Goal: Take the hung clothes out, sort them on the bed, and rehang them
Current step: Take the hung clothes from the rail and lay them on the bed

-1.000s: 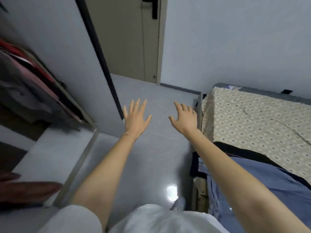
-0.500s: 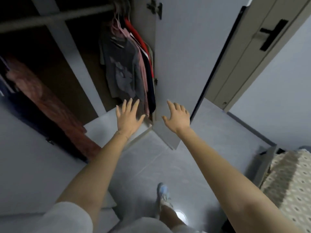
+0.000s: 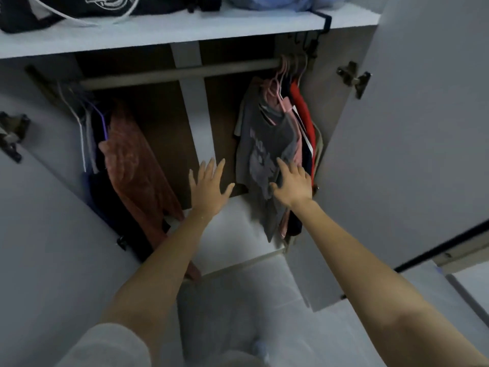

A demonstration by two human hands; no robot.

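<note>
Left hand (image 3: 209,186): fingers straight and spread, holding nothing, in front of the wardrobe's centre post (image 3: 195,123).
Right hand (image 3: 292,182): fingers spread over the lower part of the grey shirt (image 3: 259,144); whether they touch it cannot be told.
Grey shirt: hangs foremost at the rod's right end, with pink (image 3: 287,107) and red (image 3: 304,115) garments behind it.
Rust garment (image 3: 132,165): hangs at the rod's left end.
Rod (image 3: 172,74): spans the wardrobe.
Shelf (image 3: 185,33): above the rod, carrying a black bag (image 3: 26,17).

A bag (image 3: 66,11) lies on the shelf (image 3: 185,35) above the rail (image 3: 172,74). Shirts (image 3: 267,144) hang at the rail's right end, other clothes (image 3: 127,165) at its left end.
</note>
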